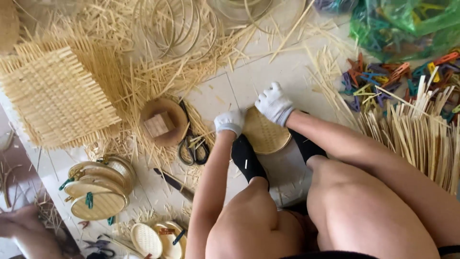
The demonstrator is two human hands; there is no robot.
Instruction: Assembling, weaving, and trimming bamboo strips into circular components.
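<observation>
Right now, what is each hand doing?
Left hand: gloved, closed on the rim of the round woven bamboo disc.
Right hand: gloved, gripping the disc's upper rim.

Pale tiled floor (268,76) w/ bamboo strips (421,139) all over. Woven mat (55,96), scissors (192,148), coloured clips (383,76) lie on it.

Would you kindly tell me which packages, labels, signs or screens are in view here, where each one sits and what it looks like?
Plastic bag: top right corner on the floor, see-through green, crumpled, with coloured clips inside.
No labels, signs or screens show anywhere else in view.
</observation>
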